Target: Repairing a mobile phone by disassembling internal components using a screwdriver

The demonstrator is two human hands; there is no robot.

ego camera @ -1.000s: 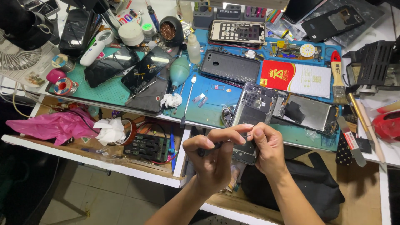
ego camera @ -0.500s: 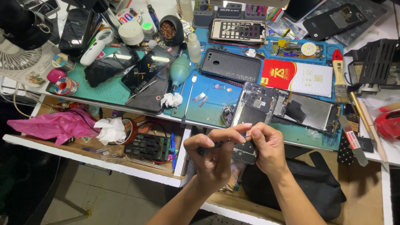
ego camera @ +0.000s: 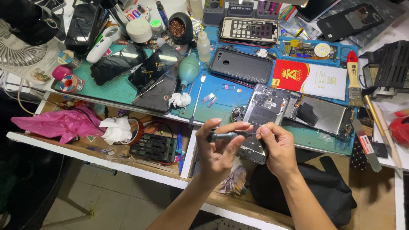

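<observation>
My left hand [ego camera: 219,149] grips a small dark screwdriver [ego camera: 225,136] held level, its thin tip pointing right. My right hand [ego camera: 279,147] pinches that tip between thumb and forefinger. Both hands hover over the near edge of a blue work mat [ego camera: 221,102]. Just behind them lies an opened phone [ego camera: 264,111] with its back off and its inner board showing, partly hidden by my fingers. A second opened phone body [ego camera: 326,116] lies to its right.
Dark phone back covers and screens [ego camera: 240,64] lie across the mat and a green mat [ego camera: 108,87]. A metal spudger [ego camera: 195,102], white tissue wad [ego camera: 180,99], brush [ego camera: 352,76], red-white card [ego camera: 309,77], fan [ego camera: 17,49], pink bag [ego camera: 55,123] and an open drawer [ego camera: 153,147] surround them.
Both hands have stayed close together over the mat's edge. The screwdriver now shows more plainly between them, with my right fingers at its tip.
</observation>
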